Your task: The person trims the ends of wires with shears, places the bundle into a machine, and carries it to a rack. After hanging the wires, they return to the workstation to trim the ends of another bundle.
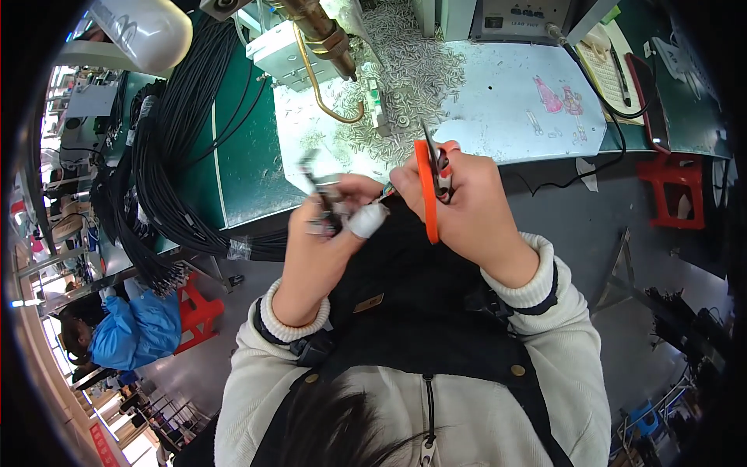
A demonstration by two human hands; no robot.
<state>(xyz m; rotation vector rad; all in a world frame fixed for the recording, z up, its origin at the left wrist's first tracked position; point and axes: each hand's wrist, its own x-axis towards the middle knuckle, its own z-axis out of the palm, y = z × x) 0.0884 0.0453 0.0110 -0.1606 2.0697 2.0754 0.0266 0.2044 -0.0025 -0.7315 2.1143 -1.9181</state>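
My left hand (315, 241) is closed, with a white wrapping on its thumb. A dark cable (331, 206), blurred by motion, runs through its fingers. Thin coloured wires (387, 189) show between the fingertips of both hands. My right hand (478, 206) wraps round an orange-handled tool (428, 191) with a narrow dark tip pointing away from me; its exact kind is partly hidden by the fingers. The right fingertips meet the wires at the left hand. Both hands are above my black apron (405, 272), just before the table's near edge.
Beyond the hands stands a machine with a brass-coloured nozzle (331, 43) and a small block (377, 109). Many small metal pins (420, 54) cover the white sheet. Black cable bundles (167, 171) lie to the left. Red stools (673, 191) and a seated person in blue (136, 331) are nearby.
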